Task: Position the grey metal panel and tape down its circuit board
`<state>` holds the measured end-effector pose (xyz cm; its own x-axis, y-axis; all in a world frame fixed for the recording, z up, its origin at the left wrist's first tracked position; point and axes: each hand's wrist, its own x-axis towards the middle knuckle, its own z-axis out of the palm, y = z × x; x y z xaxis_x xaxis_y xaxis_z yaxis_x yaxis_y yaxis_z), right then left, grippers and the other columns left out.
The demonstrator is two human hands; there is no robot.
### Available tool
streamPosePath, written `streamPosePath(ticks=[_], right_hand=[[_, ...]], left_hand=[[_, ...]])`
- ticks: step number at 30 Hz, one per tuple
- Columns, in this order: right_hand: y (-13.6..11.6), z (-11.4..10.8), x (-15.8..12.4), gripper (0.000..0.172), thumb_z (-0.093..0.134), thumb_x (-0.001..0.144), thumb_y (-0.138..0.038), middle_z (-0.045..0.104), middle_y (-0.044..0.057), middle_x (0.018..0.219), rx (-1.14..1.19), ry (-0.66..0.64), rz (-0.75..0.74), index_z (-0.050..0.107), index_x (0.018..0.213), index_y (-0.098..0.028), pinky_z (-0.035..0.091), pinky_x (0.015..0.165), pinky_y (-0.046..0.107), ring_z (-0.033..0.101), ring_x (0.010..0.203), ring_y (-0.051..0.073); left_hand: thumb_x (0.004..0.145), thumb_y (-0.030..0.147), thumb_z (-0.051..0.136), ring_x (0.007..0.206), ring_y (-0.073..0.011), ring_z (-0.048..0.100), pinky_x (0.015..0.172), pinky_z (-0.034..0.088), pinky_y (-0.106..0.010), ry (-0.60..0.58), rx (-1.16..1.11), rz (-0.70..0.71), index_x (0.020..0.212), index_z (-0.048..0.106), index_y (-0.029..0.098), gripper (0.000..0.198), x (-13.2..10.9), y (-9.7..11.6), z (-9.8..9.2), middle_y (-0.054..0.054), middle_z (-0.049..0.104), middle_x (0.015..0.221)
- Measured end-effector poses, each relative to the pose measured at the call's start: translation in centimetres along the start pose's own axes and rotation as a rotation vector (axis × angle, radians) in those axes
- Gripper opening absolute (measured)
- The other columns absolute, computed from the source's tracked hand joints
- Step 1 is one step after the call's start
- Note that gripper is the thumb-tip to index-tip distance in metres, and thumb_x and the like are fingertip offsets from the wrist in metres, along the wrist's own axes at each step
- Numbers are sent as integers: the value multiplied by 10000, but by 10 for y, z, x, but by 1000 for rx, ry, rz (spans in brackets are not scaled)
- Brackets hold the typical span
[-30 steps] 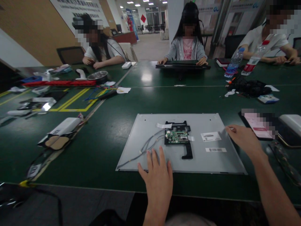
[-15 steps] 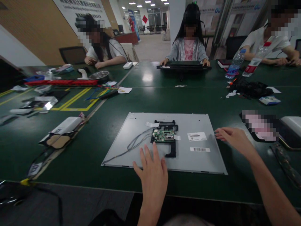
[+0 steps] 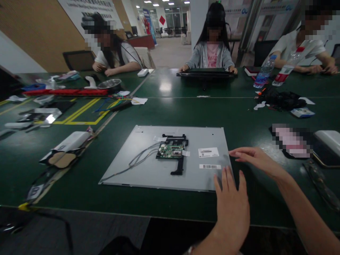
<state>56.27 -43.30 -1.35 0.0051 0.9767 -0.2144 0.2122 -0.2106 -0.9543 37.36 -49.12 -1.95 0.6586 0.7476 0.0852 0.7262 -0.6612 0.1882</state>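
A flat grey metal panel, like the back of a display screen, lies on the green table. Fixed near its middle are a green circuit board and a black bracket, with grey cables running to the near left corner. Two white labels sit right of the board, one a barcode label. My left hand is over the panel's near right corner, fingers spread, holding nothing. At the right edge, my right hand has its fingers stretched out, fingertips at the rim; whether they press on it I cannot tell.
Right of my hands lie a phone and a dark pair of glasses. Two bottles stand farther back. A white device on a strap lies left. Across the table a person holds a black screen.
The panel has shifted left across the table. My left hand has moved right, from beside the circuit board to the panel's near right corner. My right hand stays by the right edge.
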Motion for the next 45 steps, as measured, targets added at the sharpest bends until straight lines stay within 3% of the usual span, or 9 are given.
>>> streamPosePath(ticks=[3, 12, 24, 31, 34, 38, 45], right_hand=[[-1, 2, -2, 349, 649, 821, -465, 658, 53, 1260, 52, -20, -3, 720, 1102, -270, 487, 990, 459, 601, 1160, 259], [5, 11, 2, 349, 646, 829, -459, 606, 82, 1330, 110, -16, 34, 729, 1094, -249, 485, 1002, 443, 553, 1226, 274], [13, 12, 6, 298, 601, 890, -399, 642, 71, 1280, 150, 54, 72, 704, 1138, -270, 502, 985, 468, 587, 1191, 266], [28, 7, 11, 293, 560, 916, -361, 627, 62, 1297, 123, 44, 34, 679, 1170, -276, 524, 957, 445, 600, 1172, 244], [29, 18, 14, 299, 533, 923, -361, 616, 68, 1304, 19, 103, -85, 670, 1174, -271, 543, 917, 461, 622, 1135, 252], [19, 47, 19, 298, 508, 929, -337, 587, 57, 1333, -293, 200, -341, 653, 1183, -279, 529, 937, 481, 606, 1150, 252], [2, 86, 40, 503, 488, 938, -310, 379, 56, 1524, -715, -125, -649, 416, 1433, -258, 345, 1114, 525, 313, 1412, 243]], left_hand=[[931, 210, 431, 1388, -335, 330, 1087, 312, -585, -20, 52, -43, 1462, 409, 151, 534, 4, -2, 7, -211, 402, 1465], [885, 111, 456, 1392, -339, 321, 1059, 348, -589, -6, 120, -105, 1472, 394, 191, 595, 4, -10, 9, -202, 386, 1477], [849, 17, 378, 1409, -323, 290, 1078, 274, -617, -76, 164, -206, 1432, 443, 168, 606, 8, -48, -7, -183, 353, 1503], [808, -18, 327, 1430, -293, 247, 1082, 242, -640, -91, 181, -241, 1453, 393, 120, 662, 6, -70, -18, -156, 305, 1532], [811, -16, 308, 1434, -273, 244, 1091, 245, -631, -75, 181, -263, 1457, 382, 113, 663, 4, -88, -20, -143, 312, 1529], [827, -8, 294, 1432, -258, 256, 1103, 246, -610, -37, 170, -274, 1470, 360, 126, 659, -2, -114, -21, -139, 340, 1516], [864, 3, 286, 1405, -254, 321, 1117, 229, -589, 44, 29, -259, 1497, 270, 132, 646, -8, -138, -18, -170, 388, 1484]])
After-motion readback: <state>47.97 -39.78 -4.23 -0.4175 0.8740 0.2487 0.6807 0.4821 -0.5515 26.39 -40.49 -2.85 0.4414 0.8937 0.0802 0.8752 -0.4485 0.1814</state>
